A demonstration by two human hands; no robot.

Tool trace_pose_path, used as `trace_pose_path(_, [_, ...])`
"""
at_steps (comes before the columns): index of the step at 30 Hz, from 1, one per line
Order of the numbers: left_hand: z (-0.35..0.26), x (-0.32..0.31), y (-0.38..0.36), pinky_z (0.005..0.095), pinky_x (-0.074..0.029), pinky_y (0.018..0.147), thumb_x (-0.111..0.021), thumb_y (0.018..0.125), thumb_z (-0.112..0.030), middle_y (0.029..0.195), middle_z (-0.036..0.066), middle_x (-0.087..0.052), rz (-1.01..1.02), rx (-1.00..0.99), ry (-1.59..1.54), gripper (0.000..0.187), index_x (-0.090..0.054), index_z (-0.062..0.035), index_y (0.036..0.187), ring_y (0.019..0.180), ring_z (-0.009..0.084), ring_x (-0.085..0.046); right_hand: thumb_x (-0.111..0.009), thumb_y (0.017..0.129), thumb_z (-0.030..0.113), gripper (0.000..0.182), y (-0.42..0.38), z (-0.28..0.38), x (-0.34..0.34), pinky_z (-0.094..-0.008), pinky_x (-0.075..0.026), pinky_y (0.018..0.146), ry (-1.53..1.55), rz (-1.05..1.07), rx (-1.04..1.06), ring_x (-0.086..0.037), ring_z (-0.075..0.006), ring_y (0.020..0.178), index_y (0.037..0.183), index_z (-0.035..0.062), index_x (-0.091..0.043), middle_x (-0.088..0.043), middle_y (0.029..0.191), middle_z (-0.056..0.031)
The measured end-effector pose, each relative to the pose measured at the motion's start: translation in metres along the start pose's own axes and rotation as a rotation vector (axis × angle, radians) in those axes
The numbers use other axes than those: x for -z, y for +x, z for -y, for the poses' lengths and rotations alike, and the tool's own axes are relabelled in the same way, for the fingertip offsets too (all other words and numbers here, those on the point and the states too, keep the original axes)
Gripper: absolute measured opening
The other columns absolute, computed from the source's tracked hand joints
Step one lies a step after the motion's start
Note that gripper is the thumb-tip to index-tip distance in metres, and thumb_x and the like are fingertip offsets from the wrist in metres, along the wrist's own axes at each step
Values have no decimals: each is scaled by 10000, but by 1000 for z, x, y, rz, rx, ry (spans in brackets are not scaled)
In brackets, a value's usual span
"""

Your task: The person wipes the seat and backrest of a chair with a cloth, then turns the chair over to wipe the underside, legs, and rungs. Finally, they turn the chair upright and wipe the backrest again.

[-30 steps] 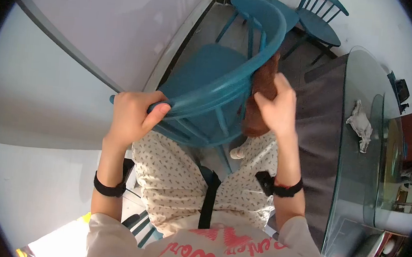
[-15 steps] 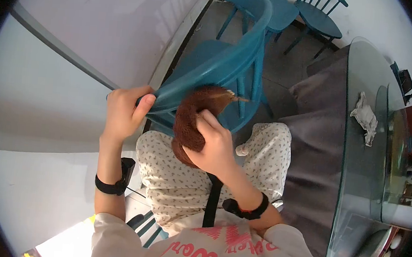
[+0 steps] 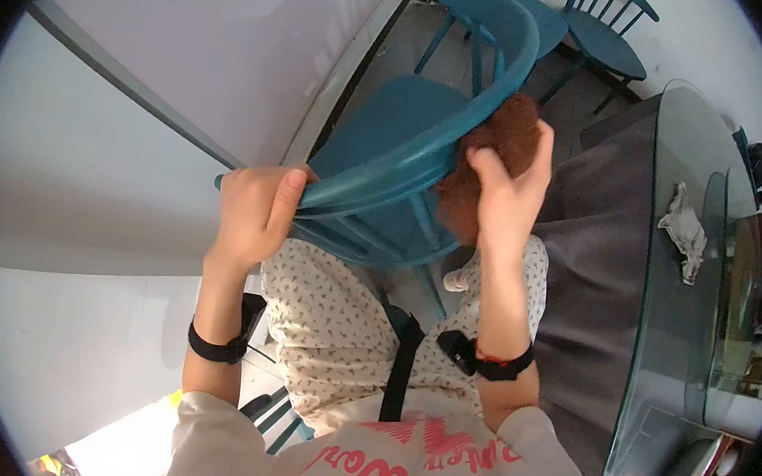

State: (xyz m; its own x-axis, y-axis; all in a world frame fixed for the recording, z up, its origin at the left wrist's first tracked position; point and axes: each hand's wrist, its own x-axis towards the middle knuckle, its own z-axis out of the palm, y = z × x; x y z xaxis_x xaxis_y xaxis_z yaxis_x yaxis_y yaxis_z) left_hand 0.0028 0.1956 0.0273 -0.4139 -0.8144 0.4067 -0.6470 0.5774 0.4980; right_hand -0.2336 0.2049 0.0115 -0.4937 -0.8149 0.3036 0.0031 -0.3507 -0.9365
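A teal wooden chair (image 3: 387,168) with a curved top rail stands in front of my knees, its back toward me. My left hand (image 3: 258,209) is wrapped round the left end of the rail, thumb on top. My right hand (image 3: 510,188) grips a brown fuzzy cloth (image 3: 510,133), which lies against the outer right side of the chair's back. The fingertips of my right hand are partly hidden behind the cloth.
More teal chairs (image 3: 604,45) stand at the back by the wall. On the right is a glass-topped table (image 3: 661,353) with a grey draped cover (image 3: 590,283) and a crumpled pale rag (image 3: 685,233). A white panel (image 3: 117,151) is on the left.
My right hand and the brown cloth have moved right and away from me, from the middle of the chair's back to its right side. My left hand still holds the rail's left end.
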Motion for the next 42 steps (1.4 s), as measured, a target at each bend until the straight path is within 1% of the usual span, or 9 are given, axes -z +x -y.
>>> trace_pose_path(8, [3, 10, 6, 388, -389, 516, -315, 949, -276, 553, 145, -528, -24, 133, -11, 462, -640, -30, 731, 527, 344, -519, -742, 572, 27, 605, -61, -14, -43, -407, -491, 757, -340, 78, 273, -579, -394, 902, 1114, 26, -473, -569, 994, -188])
trace_pose_path(15, [6, 10, 6, 382, -397, 525, -298, 953, -291, 560, 148, -533, 29, 151, 1, 484, -640, -24, 738, 532, 345, -521, -731, 596, -4, 561, -101, -20, -51, -376, -492, 798, -348, 244, 281, -600, -344, 935, 1119, -16, -526, -598, 1010, -193])
trace_pose_path(19, [4, 7, 5, 380, -402, 532, -299, 952, -295, 561, 150, -535, 27, 136, -29, 485, -645, -23, 749, 539, 349, -526, -697, 637, 114, 517, -132, -34, -73, -394, -487, 753, -614, 892, -52, -598, -322, 891, 1129, 35, -557, -612, 940, -172])
trace_pose_path(23, [2, 2, 2, 372, -407, 531, -299, 952, -300, 567, 148, -544, 116, 103, -126, 488, -652, -23, 760, 533, 336, -535, -700, 668, 174, 528, -144, -89, -67, -394, -482, 767, -448, 765, -65, -596, -336, 902, 1149, 24, -541, -609, 947, -200])
trace_pose_path(25, [-4, -2, 0, 362, -408, 520, -304, 954, -289, 571, 140, -552, 140, 141, -140, 479, -650, -25, 754, 525, 315, -543, -709, 698, 189, 539, -144, -78, -34, -368, -478, 786, -216, 811, -295, -606, -325, 915, 1156, -20, -517, -600, 972, -240])
trace_pose_path(31, [6, -3, 0, 345, -359, 476, -308, 964, -275, 509, 120, -490, 42, 102, -120, 481, -637, 0, 748, 459, 276, -495, -705, 715, 199, 579, -93, -20, 63, -328, -406, 916, 39, 508, -609, -530, -220, 1056, 1198, -35, -489, -577, 1116, -138])
trace_pose_path(35, [4, -1, 1, 338, -341, 476, -297, 967, -275, 512, 134, -479, -19, 125, -117, 499, -623, 25, 737, 457, 249, -468, -634, 698, 286, 714, -62, 14, 97, -343, -382, 943, 537, 317, -485, -520, -262, 1063, 1275, -40, -369, -478, 1224, -179])
trace_pose_path(36, [5, 0, 1, 338, -341, 476, -297, 967, -275, 512, 134, -479, -16, 124, -116, 499, -623, 25, 737, 457, 249, -468, -671, 714, 114, 744, -47, 15, 101, -345, -372, 957, 631, 383, -430, -490, -225, 1112, 1339, -1, -284, -464, 1243, -144])
trace_pose_path(42, [0, -2, 1, 331, -340, 477, -296, 955, -267, 526, 138, -484, 43, 146, -106, 491, -612, 32, 727, 465, 256, -462, -601, 780, -5, 581, -8, -29, 45, -311, -360, 961, 191, 289, -278, -472, -208, 1125, 1288, -16, -318, -480, 1217, -128])
